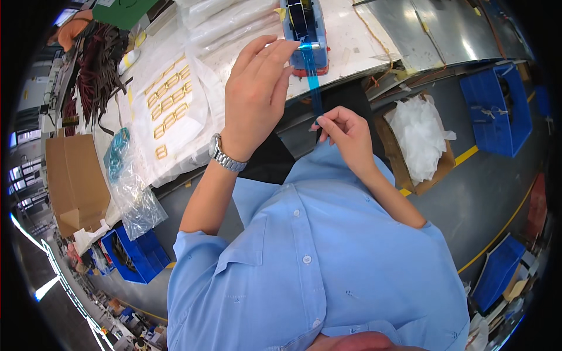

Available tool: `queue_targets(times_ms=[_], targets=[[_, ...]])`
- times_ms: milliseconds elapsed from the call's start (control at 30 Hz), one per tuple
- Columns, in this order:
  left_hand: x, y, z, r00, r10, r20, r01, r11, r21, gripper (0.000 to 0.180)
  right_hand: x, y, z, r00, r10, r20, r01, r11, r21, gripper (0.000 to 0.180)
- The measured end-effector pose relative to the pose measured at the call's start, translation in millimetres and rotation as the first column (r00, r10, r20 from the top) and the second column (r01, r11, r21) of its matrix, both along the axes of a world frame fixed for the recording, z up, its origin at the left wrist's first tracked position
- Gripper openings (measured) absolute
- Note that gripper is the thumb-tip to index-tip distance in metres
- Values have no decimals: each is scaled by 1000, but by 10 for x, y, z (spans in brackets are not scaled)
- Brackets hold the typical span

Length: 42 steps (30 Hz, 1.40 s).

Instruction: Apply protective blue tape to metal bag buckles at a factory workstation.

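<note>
1. blue, thin, see-through film: from my distant seat i find the tape [312,82] running as a narrow strip from a short shiny bar [316,45], seen against the near end of the dispenser [321,29], down past the edge of the white table [357,50].

2. the right hand [349,139] has thumb and forefinger pressed together, pinching the strip's lower end in front of the blue shirt [281,234]; its other fingers curl in toward the palm.

3. the left hand [256,88] has its fingers lying side by side, their tips at the bar's left end, with the thumb standing apart below. i cannot tell whether those fingertips grip the bar or only rest on it, nor whether the bar belongs to the dispenser.

4. i judge the strip almost weightless and limp across its width, so it should hold straight only under a pull; slack would probably let it twist or fold onto itself.

5. one face is likely sticky and the other slick, so i would expect it to cling to skin; a small pinch at the very end, like the right hand's, spoils the least of it.

6. the bar looks hard and smooth, apt to roll or slip; i would steady it by its end, clear of the film.
</note>
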<state>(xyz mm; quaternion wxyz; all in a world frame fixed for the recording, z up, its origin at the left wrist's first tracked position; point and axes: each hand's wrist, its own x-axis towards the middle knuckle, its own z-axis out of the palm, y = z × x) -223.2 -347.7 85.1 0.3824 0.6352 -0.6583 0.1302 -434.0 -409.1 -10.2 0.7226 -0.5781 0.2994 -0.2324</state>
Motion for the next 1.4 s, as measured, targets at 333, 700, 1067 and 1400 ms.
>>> queue_targets(times_ms=[333,700,1067,1400], targets=[[1050,1705,196,765,630,-136,-622,777,95,17,-142,80,297,999,44,13,-44,999,-13,9],[1158,2530,40,823,455,339,-567,659,493,12,-119,95,403,995,93,38,-95,994,54,13],[1686,2663,-116,757,653,24,-492,545,679,13,-108,93,431,996,75,52,-82,985,152,14],[972,1725,279,190,301,-935,48,948,315,15,-119,109,409,989,86,122,-105,982,159,10]])
